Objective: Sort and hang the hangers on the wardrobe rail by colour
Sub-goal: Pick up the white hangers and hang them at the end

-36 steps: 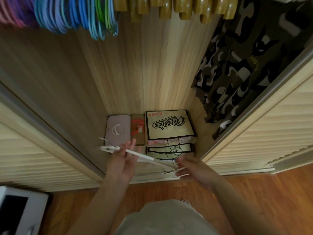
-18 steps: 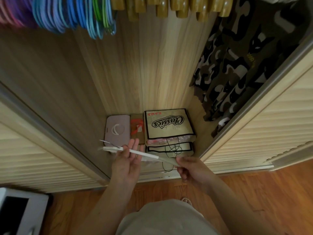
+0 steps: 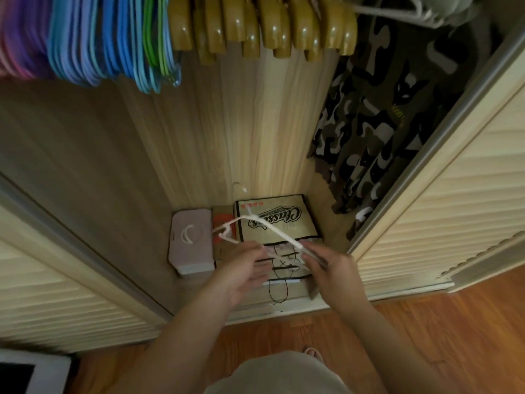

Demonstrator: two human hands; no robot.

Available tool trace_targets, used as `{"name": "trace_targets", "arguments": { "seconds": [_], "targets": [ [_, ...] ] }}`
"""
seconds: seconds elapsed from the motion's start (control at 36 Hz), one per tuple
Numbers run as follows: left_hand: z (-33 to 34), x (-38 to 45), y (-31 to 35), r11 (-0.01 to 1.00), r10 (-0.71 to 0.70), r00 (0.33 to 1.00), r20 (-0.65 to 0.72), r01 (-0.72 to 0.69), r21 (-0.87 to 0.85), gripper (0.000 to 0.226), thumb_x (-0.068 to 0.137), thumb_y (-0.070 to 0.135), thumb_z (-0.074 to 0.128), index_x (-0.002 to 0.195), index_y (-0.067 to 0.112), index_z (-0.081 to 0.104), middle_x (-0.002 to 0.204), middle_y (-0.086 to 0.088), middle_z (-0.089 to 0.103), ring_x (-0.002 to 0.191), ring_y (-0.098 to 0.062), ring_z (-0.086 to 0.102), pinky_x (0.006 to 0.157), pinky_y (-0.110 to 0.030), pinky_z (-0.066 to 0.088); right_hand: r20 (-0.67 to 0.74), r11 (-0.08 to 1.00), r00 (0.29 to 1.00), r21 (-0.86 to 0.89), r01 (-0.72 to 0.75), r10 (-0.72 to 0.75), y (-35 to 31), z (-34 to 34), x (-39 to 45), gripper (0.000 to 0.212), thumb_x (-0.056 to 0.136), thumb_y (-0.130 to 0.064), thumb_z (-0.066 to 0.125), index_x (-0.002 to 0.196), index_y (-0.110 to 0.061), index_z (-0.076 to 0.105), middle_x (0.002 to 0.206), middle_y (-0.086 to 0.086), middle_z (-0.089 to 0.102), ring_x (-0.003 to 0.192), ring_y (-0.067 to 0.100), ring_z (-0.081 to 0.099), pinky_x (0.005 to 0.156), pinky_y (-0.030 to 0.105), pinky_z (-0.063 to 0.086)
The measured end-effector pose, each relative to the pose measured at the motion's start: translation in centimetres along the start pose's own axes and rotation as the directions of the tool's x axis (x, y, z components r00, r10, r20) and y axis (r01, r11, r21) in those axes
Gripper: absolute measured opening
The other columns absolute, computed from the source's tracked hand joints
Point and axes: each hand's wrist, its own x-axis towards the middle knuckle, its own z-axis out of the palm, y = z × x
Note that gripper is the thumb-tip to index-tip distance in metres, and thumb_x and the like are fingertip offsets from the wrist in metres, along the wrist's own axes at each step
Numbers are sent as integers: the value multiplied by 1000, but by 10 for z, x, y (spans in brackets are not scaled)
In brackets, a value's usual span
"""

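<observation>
**White hanger in hand, not yet on the rail**

The person stands at the open wardrobe. A thin white wire hanger point(image 3: 270, 228) is held low, above the printed bags point(image 3: 275, 217) on the wardrobe floor, well below the rail. The right hand point(image 3: 335, 268) pinches one arm of it near the shoulder end. The left hand point(image 3: 244, 268) sits at the opposite lower end with fingers mostly straight; blur prevents confirming a firm grip there.

Overhead hang pink and purple hangers point(image 3: 20, 38), blue hangers point(image 3: 93, 44), a few green hangers point(image 3: 154, 41) and chunky wooden hangers point(image 3: 255, 27). Pale hangers point(image 3: 397, 9) show at the far right above a camouflage garment point(image 3: 383, 123).

Assessment: the hanger appears light, springy and easily bent, and smooth enough to twist in the fingers. Best held at the neck beneath the hook. Snagging on neighbouring hangers is the likely fault.
</observation>
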Motion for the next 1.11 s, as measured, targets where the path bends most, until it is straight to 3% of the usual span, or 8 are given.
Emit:
{"name": "trace_targets", "arguments": {
  "seconds": [0.14, 0.25, 0.31, 0.42, 0.58, 0.78, 0.97, 1.11],
  "targets": [
    [13, -14, 60, 882, 313, 949, 42, -307, 356, 19, 104, 23, 58, 115, 34, 68, 115, 8, 71, 107, -10, 69, 79, -27, 61, -260, 989, 954, 37, -146, 151, -12, -60, 34, 28, 98, -24, 65, 125, -23, 71, 68, -14, 66, 49, 4, 58, 45, 12, 41],
    [28, -41, 134, 563, 612, 766, 198, -597, 571, 19, 105, 29, 54, 106, 45, 63, 110, 22, 69, 106, 3, 63, 100, -29, 51, -452, 996, 888, 7, -93, 86, -36, -116, 67, 29, 100, -22, 61, 127, -17, 70, 96, -2, 71, 76, 6, 64, 66, 1, 41],
    [35, -56, 166, 445, 716, 660, 228, -683, 580, 21, 105, 25, 53, 104, 43, 63, 107, 22, 68, 103, 4, 63, 95, -25, 50, -500, 997, 865, -39, -65, 37, -47, -137, 80, 28, 100, -20, 59, 126, -16, 70, 98, -1, 67, 84, 13, 63, 72, 11, 44],
    [50, -85, 222, 228, 832, 483, 273, -746, 626, 20, 104, 21, 54, 104, 37, 67, 101, 21, 66, 99, 4, 61, 82, -15, 44, -545, 988, 833, -153, 12, -95, -65, -169, 105, 28, 100, -15, 59, 125, -15, 71, 95, 7, 68, 81, 21, 63, 76, 35, 53],
    [64, -113, 283, 20, 877, 352, 326, -706, 708, 19, 105, 23, 54, 110, 34, 68, 97, 22, 62, 91, 6, 58, 72, -15, 42, -576, 970, 797, -236, 50, -181, -104, -205, 149, 30, 100, -15, 56, 125, -17, 71, 102, 7, 71, 86, 22, 66, 79, 28, 49],
    [65, -110, 322, -97, 882, 334, 332, -561, 822, 19, 103, 27, 56, 116, 37, 67, 114, 19, 60, 101, 5, 54, 82, -16, 44, -629, 981, 755, -170, 97, -184, -155, -234, 230, 29, 104, -21, 51, 128, -17, 66, 109, 4, 72, 93, 20, 67, 76, 28, 49],
    [57, -109, 333, -59, 899, 348, 267, -508, 859, 22, 104, 25, 55, 121, 33, 67, 123, 15, 57, 108, 0, 53, 92, -20, 44, -580, 981, 795, -165, 100, -178, -179, -233, 289, 31, 106, -19, 46, 131, -14, 63, 119, 10, 67, 106, 27, 62, 77, 28, 38],
    [46, -109, 331, -56, 909, 338, 245, -483, 874, 21, 104, 26, 56, 120, 33, 67, 126, 14, 57, 113, -1, 52, 98, -21, 43, -539, 977, 818, -173, 123, -199, -173, -214, 304, 32, 105, -19, 44, 131, -17, 63, 116, 12, 66, 104, 31, 64, 79, 35, 50]
  ]
}}
